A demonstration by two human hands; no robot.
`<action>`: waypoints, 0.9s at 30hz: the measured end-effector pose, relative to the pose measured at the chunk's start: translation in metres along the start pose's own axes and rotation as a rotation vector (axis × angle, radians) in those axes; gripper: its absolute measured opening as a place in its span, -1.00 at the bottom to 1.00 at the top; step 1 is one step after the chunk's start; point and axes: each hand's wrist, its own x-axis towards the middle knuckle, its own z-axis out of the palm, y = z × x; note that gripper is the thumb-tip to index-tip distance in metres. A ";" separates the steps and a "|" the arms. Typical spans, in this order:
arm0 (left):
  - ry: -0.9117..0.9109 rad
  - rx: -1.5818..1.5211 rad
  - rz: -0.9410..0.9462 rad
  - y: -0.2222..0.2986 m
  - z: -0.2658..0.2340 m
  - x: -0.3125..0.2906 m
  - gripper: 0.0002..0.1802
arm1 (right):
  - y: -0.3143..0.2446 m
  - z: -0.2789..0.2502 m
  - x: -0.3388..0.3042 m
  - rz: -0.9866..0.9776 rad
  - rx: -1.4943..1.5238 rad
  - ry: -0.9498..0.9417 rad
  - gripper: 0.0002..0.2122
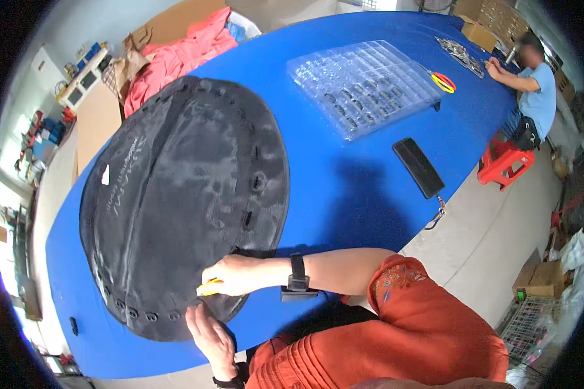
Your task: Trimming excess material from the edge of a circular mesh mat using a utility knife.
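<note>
A large rounded black fabric panel (188, 194) with pale handwriting lies on the blue-covered table. Small black fittings (152, 317) sit along its near rim, and slots run down its right side. My right hand (235, 275) is closed around a yellow-handled tool (209, 287), its tip low over the panel near the front edge; the tip is too small to make out. Just below it, my left hand (211, 334) rests at the rim, fingers pinched together at a small dark fitting (196, 303). The fingertips partly hide the fitting.
A clear compartment box (370, 87) with dark small parts stands beyond, with red-yellow scissors (442, 82) beside it. A black phone-like case (418, 167) lies nearer. A co-worker (535, 84) sits at the far right near a metal pile (459, 55). Pink cloth (182, 55) lies far left.
</note>
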 end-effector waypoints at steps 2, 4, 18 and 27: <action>0.025 0.014 -0.014 -0.002 0.000 -0.004 -0.58 | 0.000 0.002 0.003 0.019 -0.012 -0.017 -0.69; 0.019 -0.021 -0.026 0.001 -0.005 -0.002 -0.57 | -0.007 -0.002 0.006 -0.035 -0.095 -0.059 -0.70; 0.053 -0.076 -0.008 0.008 -0.017 0.011 -0.50 | -0.034 -0.008 0.010 0.260 0.033 -0.080 -0.75; 0.030 -0.078 -0.017 0.010 -0.016 0.015 -0.51 | -0.038 -0.012 0.012 0.316 -0.028 -0.075 -0.75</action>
